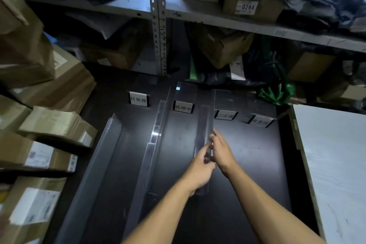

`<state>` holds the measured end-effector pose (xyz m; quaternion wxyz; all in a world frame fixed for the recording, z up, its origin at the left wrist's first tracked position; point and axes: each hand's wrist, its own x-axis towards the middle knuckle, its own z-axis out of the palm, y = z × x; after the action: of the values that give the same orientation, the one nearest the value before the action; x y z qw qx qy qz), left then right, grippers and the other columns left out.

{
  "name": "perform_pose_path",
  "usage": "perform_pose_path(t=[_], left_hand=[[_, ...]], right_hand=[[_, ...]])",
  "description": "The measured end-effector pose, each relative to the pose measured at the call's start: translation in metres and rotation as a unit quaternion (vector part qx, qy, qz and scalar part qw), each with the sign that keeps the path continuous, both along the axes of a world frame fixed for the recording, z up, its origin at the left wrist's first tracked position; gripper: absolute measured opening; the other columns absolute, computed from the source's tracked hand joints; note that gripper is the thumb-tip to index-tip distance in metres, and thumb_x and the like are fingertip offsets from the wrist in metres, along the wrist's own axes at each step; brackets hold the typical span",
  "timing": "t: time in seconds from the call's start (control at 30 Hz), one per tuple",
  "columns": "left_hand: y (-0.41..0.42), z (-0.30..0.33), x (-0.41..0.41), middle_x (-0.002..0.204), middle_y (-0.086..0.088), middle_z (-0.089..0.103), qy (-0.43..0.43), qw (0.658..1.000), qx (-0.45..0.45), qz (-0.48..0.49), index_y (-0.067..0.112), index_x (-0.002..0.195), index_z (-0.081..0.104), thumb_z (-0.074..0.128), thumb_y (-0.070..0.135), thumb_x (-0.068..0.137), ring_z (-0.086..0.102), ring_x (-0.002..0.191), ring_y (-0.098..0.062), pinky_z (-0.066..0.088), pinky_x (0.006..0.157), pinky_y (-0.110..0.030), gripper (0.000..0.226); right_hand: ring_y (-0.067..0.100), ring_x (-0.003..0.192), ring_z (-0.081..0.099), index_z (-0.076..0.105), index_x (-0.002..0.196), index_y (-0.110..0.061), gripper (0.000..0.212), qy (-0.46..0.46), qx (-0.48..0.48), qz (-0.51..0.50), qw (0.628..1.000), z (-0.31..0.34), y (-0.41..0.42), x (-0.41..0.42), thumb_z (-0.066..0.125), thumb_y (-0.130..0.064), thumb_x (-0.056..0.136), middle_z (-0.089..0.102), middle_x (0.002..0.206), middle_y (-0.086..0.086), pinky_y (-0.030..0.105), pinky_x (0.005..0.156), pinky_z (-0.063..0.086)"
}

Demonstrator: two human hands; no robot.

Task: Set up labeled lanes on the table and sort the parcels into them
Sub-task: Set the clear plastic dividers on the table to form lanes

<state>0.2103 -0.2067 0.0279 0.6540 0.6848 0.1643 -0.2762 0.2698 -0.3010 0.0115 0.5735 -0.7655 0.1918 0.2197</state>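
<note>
Table [247, 164]: dark top, taken here as the landmark; four label cards stand along its far edge.
Cards: 待处理 [138, 99] far left, 处理中 [183, 107] next, 已完成 [225, 115] next, fourth card [260, 121] far right, text too blurred to read.
Dividers: clear angled strips run front to back on the table. One [95, 174] lies at the left edge, one [152, 144] left of centre, one [205, 125] at centre between 处理中 and 已完成.
Left hand [200, 168]: fingers curled on the near part of the centre strip, gripping it.
Right hand [221, 151]: fingers pinch the same strip from its right side, just beyond the left hand.
Parcels [39, 156]: taped cartons stacked off the table's left edge.
Shelf [158, 25]: metal rack behind the table, loaded with boxes and bags.
Board [336, 164]: white panel at the table's right edge.
</note>
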Motion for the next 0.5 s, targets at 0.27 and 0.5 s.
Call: perform_pose_path(t=[0.27,0.5], left_hand=[[-0.003,-0.011,-0.004,0.129,0.015,0.057,0.016,0.999,0.005,-0.034,0.043,0.147,0.032,0.051,0.016,0.085,0.056,0.113,0.001,0.046,0.095,-0.021,0.07],[-0.005,-0.01,-0.004,0.138,0.011,0.054,0.009,1.0,0.017,-0.02,0.04,0.146,0.034,0.051,0.015,0.089,0.052,0.123,-0.006,0.042,0.106,-0.028,0.065]], right_hand=[[-0.004,0.083,0.059,0.04,0.143,-0.039,0.042,0.007,-0.03,0.017,0.999,-0.008,-0.005,-0.005,0.038,-0.034,0.102,0.059,0.104,-0.018,0.026,0.079,0.053],[-0.016,0.065,0.063,0.051,0.105,-0.051,0.022,0.01,-0.015,0.003,1.0,-0.008,-0.008,-0.013,0.046,-0.03,0.101,0.059,0.08,-0.024,0.005,0.056,0.045]])
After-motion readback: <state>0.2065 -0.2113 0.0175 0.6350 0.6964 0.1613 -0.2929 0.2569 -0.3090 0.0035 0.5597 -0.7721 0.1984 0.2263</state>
